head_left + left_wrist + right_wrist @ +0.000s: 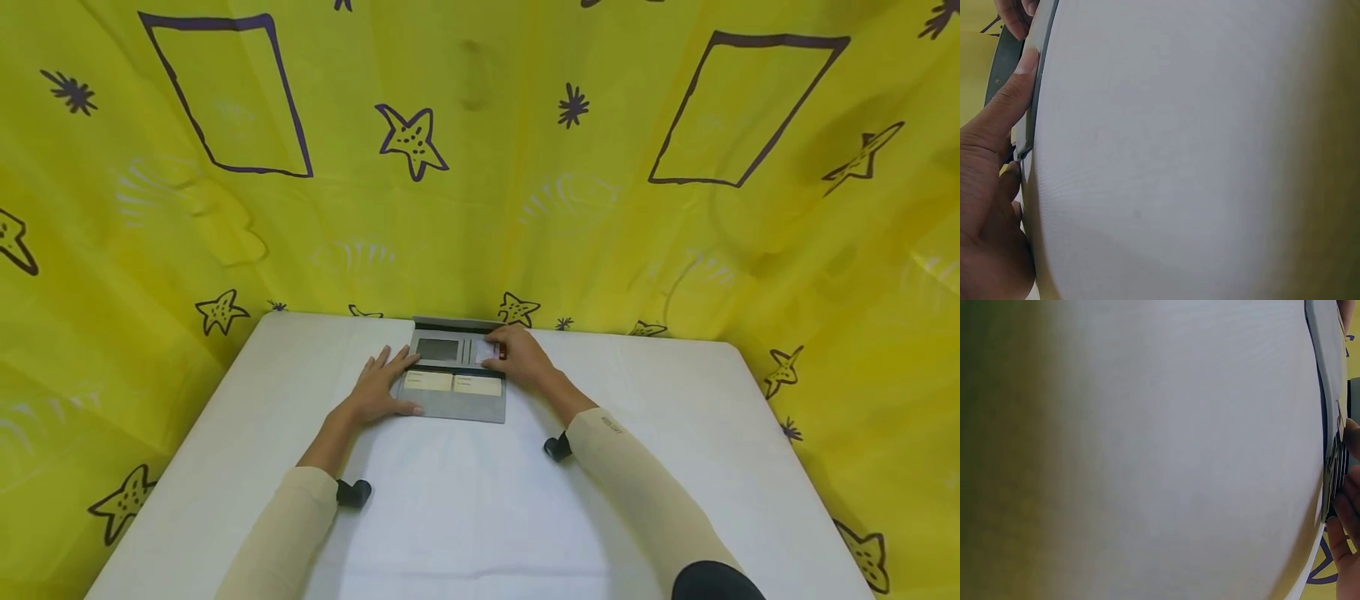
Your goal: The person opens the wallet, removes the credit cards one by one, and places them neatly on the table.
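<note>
Backdrop: yellow curtain (465,225) with starfish outlines, rising behind the white table (465,500); twelve o'clock is toward the curtain.
Left hand (378,393): at nine o'clock of the open grey wallet (457,408), fingers spread, thumb resting on its near-left corner.
Wallet place: by the table's twelve o'clock edge, directly between the hands; it lies toward three o'clock from the left hand and nine from the right.
Wallet axis: folds run nine to three, panels opening from twelve to six; opened out, it looks about as deep as wide.
Wallet parts: dark window (437,350) at ten o'clock, cream slips (477,385) across the middle.
Pale card (484,353): at the wallet's two o'clock, flat on the panel, far nearer the right hand; partly covered, so its long axis cannot be told.
Right hand (525,358): at three o'clock, thumb and fingertips pinching the card, pointing toward nine.
</note>
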Tool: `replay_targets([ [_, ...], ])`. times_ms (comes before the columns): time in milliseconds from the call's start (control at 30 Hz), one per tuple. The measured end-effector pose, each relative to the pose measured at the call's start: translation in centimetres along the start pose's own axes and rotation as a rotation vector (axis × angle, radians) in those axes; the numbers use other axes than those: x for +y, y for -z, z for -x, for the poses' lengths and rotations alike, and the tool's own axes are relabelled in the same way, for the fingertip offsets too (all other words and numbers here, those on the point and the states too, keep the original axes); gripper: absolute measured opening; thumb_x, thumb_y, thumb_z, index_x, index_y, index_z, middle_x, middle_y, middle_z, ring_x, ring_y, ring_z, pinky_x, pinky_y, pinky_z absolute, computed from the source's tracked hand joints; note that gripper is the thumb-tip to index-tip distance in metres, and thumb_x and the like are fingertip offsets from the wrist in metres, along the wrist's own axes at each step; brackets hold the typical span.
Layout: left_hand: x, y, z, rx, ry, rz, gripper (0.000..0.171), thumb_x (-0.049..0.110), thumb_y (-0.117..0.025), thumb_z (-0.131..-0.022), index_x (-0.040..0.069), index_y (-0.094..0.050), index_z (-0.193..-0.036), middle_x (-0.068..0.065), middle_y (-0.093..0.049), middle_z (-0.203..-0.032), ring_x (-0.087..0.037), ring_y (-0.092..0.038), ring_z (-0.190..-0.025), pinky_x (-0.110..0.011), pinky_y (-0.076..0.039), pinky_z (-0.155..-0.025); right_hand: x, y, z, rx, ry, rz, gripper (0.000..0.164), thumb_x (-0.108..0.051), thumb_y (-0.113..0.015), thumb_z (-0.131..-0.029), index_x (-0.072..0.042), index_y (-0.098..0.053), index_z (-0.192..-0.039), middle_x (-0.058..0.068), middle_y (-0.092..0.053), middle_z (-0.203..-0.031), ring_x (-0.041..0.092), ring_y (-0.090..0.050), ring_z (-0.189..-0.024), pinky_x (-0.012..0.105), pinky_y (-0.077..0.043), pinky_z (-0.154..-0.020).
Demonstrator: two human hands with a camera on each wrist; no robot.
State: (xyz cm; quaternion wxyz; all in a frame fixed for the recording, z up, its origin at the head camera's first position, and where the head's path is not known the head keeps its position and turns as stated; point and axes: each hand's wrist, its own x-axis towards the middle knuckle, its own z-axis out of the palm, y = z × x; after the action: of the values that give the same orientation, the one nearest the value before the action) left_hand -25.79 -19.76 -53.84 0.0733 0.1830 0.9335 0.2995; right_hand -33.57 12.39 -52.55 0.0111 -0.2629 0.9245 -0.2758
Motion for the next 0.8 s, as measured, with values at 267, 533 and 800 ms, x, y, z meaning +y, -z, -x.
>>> replay_targets([
  [267, 0.17, 0.34, 0.16, 0.009, -0.01, -0.012, 0.103, 0.043, -0.09, -0.082, 0.008, -0.038, -0.163, -0.02, -0.021, -0.172, -0.049, -0.002, -0.158, -0.062, 0.004, -0.126, -0.31, 0.33, 0.05, 0.03, 0.028, 0.003, 0.048, -0.027, -0.085, -0.092, -0.003, -0.073, -0.132, 0.012, -0.071, -0.13, 0.03, -0.061, -0.122, 0.044, -0.049, -0.108],
  [533, 0.19, 0.55, 0.28, 0.008, -0.013, -0.002, 0.102, 0.042, -0.09, -0.082, 0.008, -0.038, -0.163, -0.021, -0.021, -0.172, -0.049, -0.002, -0.158, -0.062, 0.004, -0.126, -0.34, 0.74, -0.03, 0.03, 0.026, 0.04, 0.049, -0.029, -0.087, -0.091, -0.003, -0.074, -0.13, 0.011, -0.074, -0.121, 0.028, -0.064, -0.112, 0.042, -0.053, -0.102],
  [800, 0.02, 0.05, 0.17, 0.009, -0.026, 0.006, 0.103, 0.043, -0.09, -0.082, 0.008, -0.038, -0.163, -0.02, -0.021, -0.172, -0.048, -0.002, -0.158, -0.061, 0.005, -0.126, -0.01, 0.44, -0.07, 0.006, 0.035, 0.024, 0.049, -0.025, -0.086, -0.09, 0.0, -0.073, -0.13, 0.009, -0.073, -0.107, 0.024, -0.06, -0.096, 0.038, -0.054, -0.088],
])
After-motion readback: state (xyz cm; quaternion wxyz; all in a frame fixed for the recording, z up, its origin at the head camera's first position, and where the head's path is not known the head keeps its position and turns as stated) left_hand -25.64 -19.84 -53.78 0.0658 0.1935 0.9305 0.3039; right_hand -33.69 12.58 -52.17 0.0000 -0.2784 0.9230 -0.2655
